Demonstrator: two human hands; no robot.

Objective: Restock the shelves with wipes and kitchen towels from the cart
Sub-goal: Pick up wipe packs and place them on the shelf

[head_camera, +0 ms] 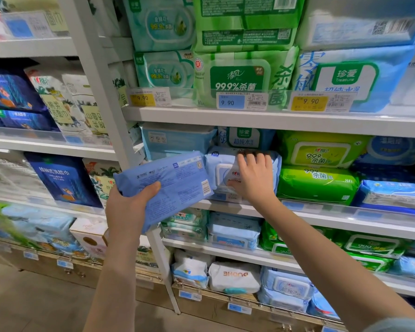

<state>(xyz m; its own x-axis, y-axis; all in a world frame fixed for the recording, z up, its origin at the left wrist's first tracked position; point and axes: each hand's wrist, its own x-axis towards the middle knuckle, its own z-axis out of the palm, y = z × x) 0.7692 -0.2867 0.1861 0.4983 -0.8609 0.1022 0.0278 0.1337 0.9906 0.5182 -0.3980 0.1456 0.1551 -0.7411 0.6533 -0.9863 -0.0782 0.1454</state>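
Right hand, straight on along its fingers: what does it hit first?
The right hand lies flat on the pale blue wipes pack. Sliding on along its fingers, it would probably meet the blue-and-white pack stacked just above, though depth is unclear.

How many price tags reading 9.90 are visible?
3, all along the upper shelf edge: left yellow tag, blue tag in the middle, right yellow tag. Lower tags are too blurred to read, so more may exist.
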